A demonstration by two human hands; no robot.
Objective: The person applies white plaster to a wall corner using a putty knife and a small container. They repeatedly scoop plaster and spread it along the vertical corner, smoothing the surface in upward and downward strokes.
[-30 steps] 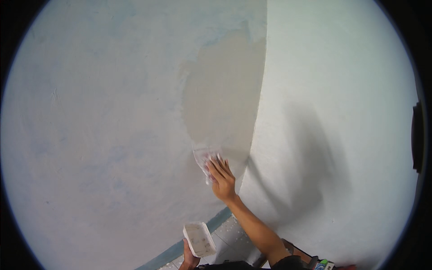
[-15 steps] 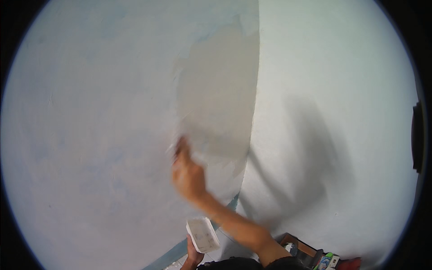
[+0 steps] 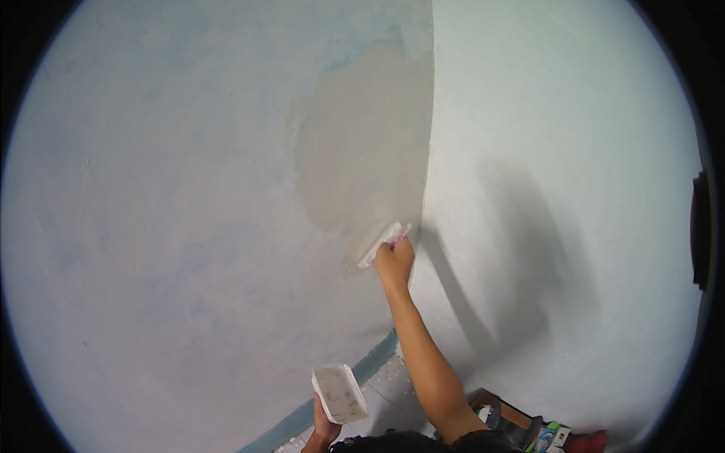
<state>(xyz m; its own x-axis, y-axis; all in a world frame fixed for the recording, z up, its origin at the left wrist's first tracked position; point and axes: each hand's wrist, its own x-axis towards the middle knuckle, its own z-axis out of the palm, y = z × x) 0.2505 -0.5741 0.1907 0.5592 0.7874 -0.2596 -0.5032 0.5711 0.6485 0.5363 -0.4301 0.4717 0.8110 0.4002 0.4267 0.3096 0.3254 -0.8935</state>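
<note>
Since half a second ago, right hand [image 3: 394, 262] has swung from the left of the grey patch to its lower right edge, hard by the inside corner of the two walls; the arm now reaches up more steeply. Left hand [image 3: 325, 427] has kept its place low at the frame's bottom edge.

Nearest the body: left hand is closed under a small white tray [image 3: 339, 392] of filler, tray tilted with its open face upward and smeared inside. Below the right forearm, on the tiled floor [image 3: 393, 392], lie a brown box [image 3: 504, 411] and some coloured items, too small to identify.

Farther out: right hand is clenched on a pale putty blade [image 3: 384, 244], the blade slanted, its edge touching the wall [image 3: 189, 226] at the foot of the wet grey patch [image 3: 362, 151]. Beyond the hand, the adjoining wall [image 3: 574, 151] carries the arm's shadow.

Risks, as judged: so close to the corner, the blade's end could dig into the adjoining wall and leave a ridge. An uneven angle may score the fresh coat. The tilted tray could shed filler onto the floor.
</note>
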